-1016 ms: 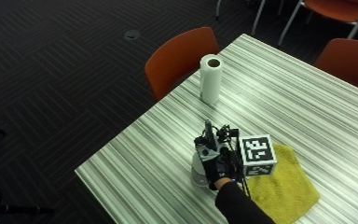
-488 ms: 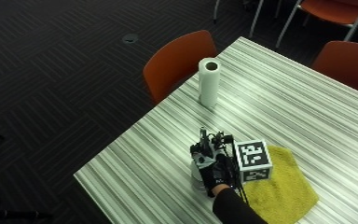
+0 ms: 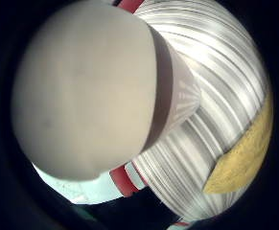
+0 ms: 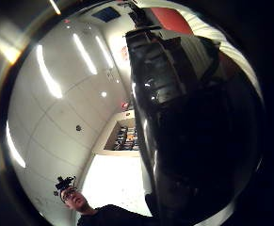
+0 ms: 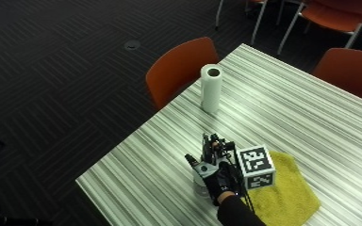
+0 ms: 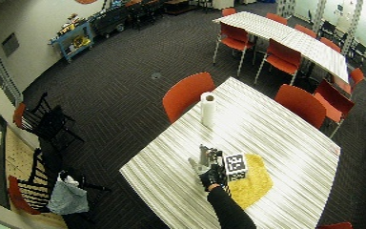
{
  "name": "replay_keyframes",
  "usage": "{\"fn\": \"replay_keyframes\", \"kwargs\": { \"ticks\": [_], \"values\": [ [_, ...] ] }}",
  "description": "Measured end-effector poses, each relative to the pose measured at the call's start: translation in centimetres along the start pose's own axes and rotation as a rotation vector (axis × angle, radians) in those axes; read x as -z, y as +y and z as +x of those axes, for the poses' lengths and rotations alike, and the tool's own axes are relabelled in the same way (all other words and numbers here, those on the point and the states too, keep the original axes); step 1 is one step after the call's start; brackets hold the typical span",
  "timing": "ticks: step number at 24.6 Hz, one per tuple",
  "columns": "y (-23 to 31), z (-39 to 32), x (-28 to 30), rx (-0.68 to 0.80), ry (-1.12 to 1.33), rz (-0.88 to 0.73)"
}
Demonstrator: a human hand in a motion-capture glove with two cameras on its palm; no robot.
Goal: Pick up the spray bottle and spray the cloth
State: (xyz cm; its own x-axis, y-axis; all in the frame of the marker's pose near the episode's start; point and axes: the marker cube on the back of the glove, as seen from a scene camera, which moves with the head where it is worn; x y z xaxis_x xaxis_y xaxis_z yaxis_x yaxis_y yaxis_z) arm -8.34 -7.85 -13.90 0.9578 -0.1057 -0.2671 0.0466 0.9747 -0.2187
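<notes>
Pick-up step: bottle [image 5: 202, 184] is grasped by hand [image 5: 220, 175] on surface [image 5: 294, 108]. Next, it is to be lifted and aimed at cloth [image 5: 287, 193].

The desk [image 5: 294, 99] is striped in thin white, grey and dark lines. The cloth [image 5: 291, 193] is mustard yellow. The paper towel roll [image 5: 210, 88] is white. The chairs [image 5: 181, 70] are orange-red, over a dark herringbone-patterned carpet [image 5: 61, 70]. The right hand [image 5: 222, 176] is gloved in black. The bottle [image 3: 86, 91] looks pale grey-white.
</notes>
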Motion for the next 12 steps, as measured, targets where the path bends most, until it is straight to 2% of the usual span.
{"fn": "replay_keyframes", "kwargs": {
  "ticks": [7,12],
  "values": [
    [0.4,0.8,-0.4,0.009,0.009,-0.044],
    [3.0,1.6,-3.3,0.023,-0.013,-0.114]
  ]
}}
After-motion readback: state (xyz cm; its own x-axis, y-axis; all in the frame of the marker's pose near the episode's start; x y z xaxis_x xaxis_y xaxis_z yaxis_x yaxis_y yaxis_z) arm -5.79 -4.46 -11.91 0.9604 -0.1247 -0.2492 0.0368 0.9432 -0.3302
